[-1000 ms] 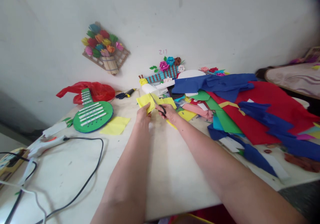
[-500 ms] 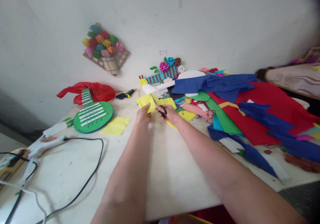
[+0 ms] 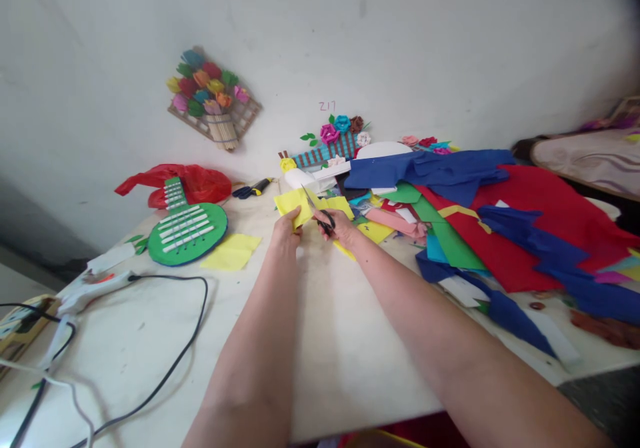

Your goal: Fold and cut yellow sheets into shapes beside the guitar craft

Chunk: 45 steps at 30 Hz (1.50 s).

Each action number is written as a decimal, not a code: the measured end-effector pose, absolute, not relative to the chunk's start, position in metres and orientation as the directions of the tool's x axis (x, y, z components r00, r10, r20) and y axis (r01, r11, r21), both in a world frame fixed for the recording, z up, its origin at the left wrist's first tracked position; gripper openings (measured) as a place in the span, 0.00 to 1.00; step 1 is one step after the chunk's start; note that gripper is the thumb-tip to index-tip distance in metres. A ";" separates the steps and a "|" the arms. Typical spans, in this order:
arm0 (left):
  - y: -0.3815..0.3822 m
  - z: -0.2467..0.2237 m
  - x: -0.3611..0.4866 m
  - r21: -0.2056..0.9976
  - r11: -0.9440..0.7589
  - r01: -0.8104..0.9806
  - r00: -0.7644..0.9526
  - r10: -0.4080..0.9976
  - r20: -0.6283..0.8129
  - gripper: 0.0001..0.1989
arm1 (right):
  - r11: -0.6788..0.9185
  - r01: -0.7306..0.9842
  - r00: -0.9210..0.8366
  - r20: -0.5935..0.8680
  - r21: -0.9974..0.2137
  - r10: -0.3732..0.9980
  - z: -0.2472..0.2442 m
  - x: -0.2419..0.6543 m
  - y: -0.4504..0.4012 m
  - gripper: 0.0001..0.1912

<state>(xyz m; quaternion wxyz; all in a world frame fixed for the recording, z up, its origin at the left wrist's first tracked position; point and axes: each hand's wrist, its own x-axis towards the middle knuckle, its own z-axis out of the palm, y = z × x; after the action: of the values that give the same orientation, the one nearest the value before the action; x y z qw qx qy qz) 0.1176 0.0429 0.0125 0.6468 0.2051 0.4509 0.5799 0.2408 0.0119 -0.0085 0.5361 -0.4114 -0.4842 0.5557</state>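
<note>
Over the middle of the table, my left hand (image 3: 287,227) pinches a piece of yellow paper (image 3: 291,203) by its lower edge. Close beside it, my right hand (image 3: 337,225) grips black-handled scissors (image 3: 327,220), their blades pointing up and left along the paper's right edge. Whether the blades touch the paper I cannot tell. More yellow paper (image 3: 340,205) shows just behind the scissors, and another yellow sheet (image 3: 375,231) lies right of my right hand. To the left of my left hand, a yellow square (image 3: 231,251) rests on the table.
A green guitar-shaped craft (image 3: 187,235) and a red plastic bag (image 3: 205,181) lie on the left. Nearer stands a white glue gun (image 3: 95,293) with a looping black cord (image 3: 193,348). Pliers (image 3: 253,188) lie by the wall. Blue cloth-like sheets (image 3: 430,168) and red material (image 3: 500,248) cover the right.
The scissors' blades have shifted slightly against the yellow paper. Both hands stay in nearly the same place, and the whole view has moved a little.
</note>
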 end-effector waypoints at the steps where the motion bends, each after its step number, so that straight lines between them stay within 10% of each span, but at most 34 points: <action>1: 0.043 0.013 0.117 0.786 0.244 -0.567 -0.076 0.935 -0.346 0.07 | 0.045 -0.201 -0.091 0.064 -0.979 0.994 -0.009 0.241 0.012 0.19; 45: 0.041 0.013 0.119 0.782 0.250 -0.571 -0.046 0.941 -0.334 0.08 | 0.090 -0.159 -0.049 0.099 -0.983 0.994 -0.012 0.238 0.019 0.17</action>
<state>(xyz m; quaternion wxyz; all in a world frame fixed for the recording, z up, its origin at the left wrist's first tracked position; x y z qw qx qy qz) 0.1188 0.0405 0.0129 0.6577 0.2111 0.4385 0.5750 0.2384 0.0193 -0.0117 0.5467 -0.4203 -0.4963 0.5274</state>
